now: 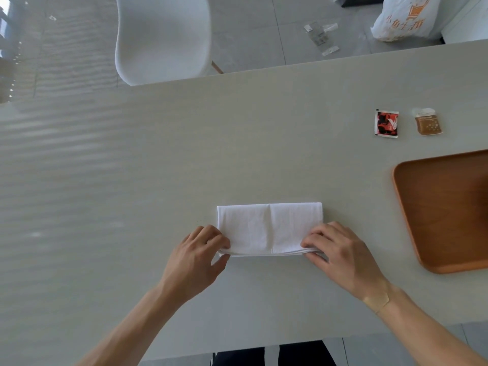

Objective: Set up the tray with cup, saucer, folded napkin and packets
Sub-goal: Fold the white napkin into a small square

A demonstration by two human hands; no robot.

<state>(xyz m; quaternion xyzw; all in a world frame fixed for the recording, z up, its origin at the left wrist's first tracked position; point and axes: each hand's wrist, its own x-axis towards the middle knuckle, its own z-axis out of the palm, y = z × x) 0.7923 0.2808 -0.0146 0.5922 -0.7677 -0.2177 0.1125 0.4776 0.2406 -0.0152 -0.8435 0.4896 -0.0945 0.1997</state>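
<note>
A white napkin [268, 228] lies folded into a wide rectangle on the pale table, just in front of me. My left hand [196, 256] pinches its near left corner. At the near right corner, my right hand [338, 249] pinches the layered edge. A brown wooden tray [446, 210] sits at the right, partly out of frame, with nothing visible on it. Beyond the tray lie two packets: a red and black packet [386, 123] and a brown packet [427, 122]. No cup or saucer is in view.
A white chair [162, 38] stands across the table's far edge [290, 66]. On the floor beyond lie a white printed bag [404, 17] and some clear wrappers [320, 35]. The near table edge runs just under my forearms.
</note>
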